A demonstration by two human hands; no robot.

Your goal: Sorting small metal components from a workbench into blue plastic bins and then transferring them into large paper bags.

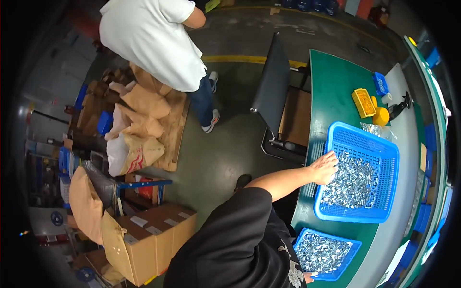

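The green table [331, 91] at the right of the frame carries 2 blue plastic baskets. The large basket [391, 177], right of centre, has slotted walls and a spread of shiny silver metal pieces [350, 185]; the small basket [354, 249], at lower right, is full of similar ones. The left hand [324, 168] lies at the large basket's left rim, fingers bent and close together; whether they hold a piece, I cannot tell. The right hand [309, 277], mostly hidden, is at the small basket's lower-left edge; its finger opening cannot be told. The large basket's long axis runs nearly up-down, top leaning right.
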